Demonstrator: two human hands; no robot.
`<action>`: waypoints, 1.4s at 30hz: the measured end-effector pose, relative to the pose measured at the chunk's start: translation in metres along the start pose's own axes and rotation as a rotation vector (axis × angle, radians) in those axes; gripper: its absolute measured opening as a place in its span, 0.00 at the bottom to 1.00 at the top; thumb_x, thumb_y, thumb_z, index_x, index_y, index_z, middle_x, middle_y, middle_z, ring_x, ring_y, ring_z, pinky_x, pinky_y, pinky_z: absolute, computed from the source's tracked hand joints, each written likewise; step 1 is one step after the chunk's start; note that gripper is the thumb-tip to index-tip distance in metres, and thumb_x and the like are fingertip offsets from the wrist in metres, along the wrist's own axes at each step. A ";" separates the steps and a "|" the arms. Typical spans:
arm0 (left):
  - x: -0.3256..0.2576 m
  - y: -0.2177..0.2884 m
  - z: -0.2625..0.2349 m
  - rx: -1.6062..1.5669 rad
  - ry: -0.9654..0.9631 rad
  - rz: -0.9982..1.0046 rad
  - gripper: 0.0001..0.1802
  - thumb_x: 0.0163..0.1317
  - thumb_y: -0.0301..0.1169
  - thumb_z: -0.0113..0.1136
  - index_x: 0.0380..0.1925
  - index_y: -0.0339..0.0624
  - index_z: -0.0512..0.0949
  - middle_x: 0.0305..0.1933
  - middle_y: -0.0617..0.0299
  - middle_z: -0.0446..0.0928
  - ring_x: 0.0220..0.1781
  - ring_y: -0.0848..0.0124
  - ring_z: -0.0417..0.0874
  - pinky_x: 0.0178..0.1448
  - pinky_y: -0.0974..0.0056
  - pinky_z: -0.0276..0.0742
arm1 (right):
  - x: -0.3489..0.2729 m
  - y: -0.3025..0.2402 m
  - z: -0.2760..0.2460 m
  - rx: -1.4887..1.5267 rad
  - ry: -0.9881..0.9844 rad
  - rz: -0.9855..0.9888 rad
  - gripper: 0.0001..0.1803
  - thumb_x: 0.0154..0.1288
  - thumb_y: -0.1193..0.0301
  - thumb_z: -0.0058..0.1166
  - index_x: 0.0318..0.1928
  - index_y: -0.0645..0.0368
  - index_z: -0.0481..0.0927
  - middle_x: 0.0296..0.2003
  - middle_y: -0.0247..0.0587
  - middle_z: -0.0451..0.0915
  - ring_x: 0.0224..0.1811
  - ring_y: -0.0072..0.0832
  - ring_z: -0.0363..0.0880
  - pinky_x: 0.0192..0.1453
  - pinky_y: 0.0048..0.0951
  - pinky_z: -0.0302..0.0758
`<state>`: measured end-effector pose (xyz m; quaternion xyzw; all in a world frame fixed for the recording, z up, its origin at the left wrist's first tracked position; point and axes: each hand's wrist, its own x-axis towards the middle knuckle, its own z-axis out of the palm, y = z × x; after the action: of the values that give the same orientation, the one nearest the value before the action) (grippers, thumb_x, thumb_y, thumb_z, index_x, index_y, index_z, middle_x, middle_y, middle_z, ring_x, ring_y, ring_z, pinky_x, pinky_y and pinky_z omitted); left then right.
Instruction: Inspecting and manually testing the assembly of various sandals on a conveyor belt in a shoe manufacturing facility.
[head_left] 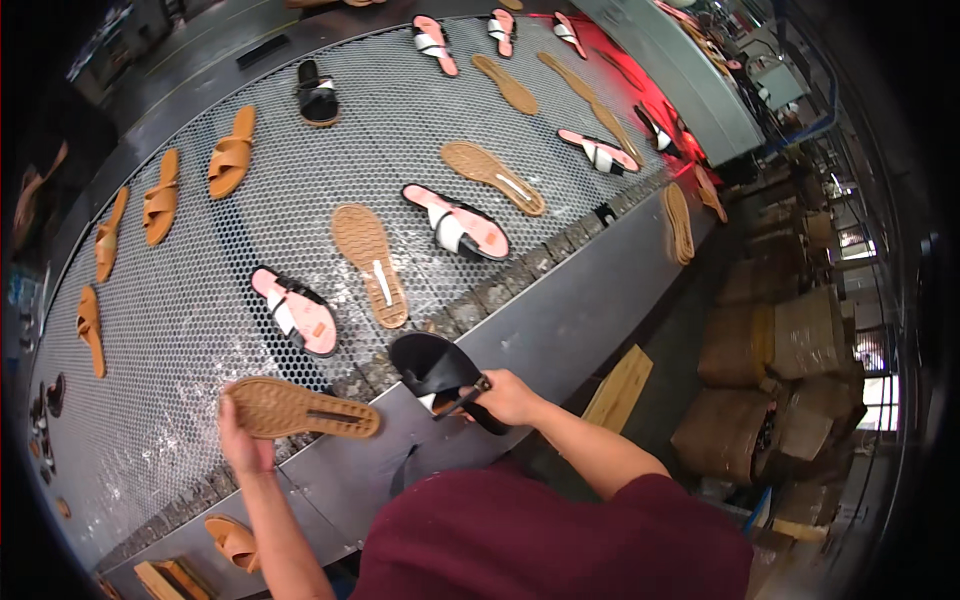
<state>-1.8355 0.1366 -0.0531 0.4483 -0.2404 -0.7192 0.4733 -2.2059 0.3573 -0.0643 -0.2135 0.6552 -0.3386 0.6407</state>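
Observation:
My left hand (243, 445) grips the toe end of a tan sole (290, 408), its ridged underside facing up and a dark strip along its narrow part. In my right hand (505, 398) is a black sandal upper (432, 368) with a small buckle and a patch of white, held over the metal edge. Just beyond my hands, on the mesh conveyor, lie a pink sandal (297, 310) with black and white straps and a tan sole (370, 262) with a white strip. Another pink sandal (458, 222) rests farther right.
Tan sandals (232, 153) line the conveyor's left side. A black sandal (318, 95) lies at the far middle. Under red light stands a grey machine housing (690, 80). One sole (677, 224) sits on the metal ledge (560, 290). Brown boxes (730, 435) are stacked at right.

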 end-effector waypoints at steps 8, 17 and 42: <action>-0.016 -0.092 0.055 -0.090 -0.145 -0.224 0.24 0.77 0.36 0.48 0.68 0.39 0.65 0.62 0.57 0.74 0.62 0.64 0.75 0.68 0.55 0.70 | 0.014 -0.024 0.024 0.259 -0.200 -0.082 0.11 0.73 0.78 0.46 0.48 0.68 0.81 0.35 0.45 0.86 0.35 0.28 0.85 0.40 0.30 0.82; -0.029 -0.078 0.073 -0.107 -0.341 -0.219 0.51 0.49 0.40 0.80 0.69 0.38 0.61 0.62 0.53 0.75 0.62 0.64 0.78 0.67 0.59 0.73 | 0.035 -0.019 0.069 0.165 -0.405 -0.037 0.07 0.71 0.77 0.52 0.44 0.66 0.80 0.33 0.41 0.84 0.33 0.25 0.83 0.40 0.28 0.80; -0.035 -0.087 0.105 0.100 -0.235 -0.280 0.24 0.70 0.28 0.58 0.64 0.36 0.68 0.54 0.58 0.79 0.55 0.73 0.79 0.62 0.65 0.75 | 0.042 -0.029 0.049 0.144 -0.444 -0.014 0.09 0.71 0.69 0.56 0.42 0.64 0.81 0.31 0.37 0.83 0.30 0.22 0.80 0.35 0.26 0.77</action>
<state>-1.9628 0.1979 -0.0549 0.4131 -0.2647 -0.8126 0.3145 -2.1661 0.2997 -0.0700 -0.2412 0.4709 -0.3337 0.7802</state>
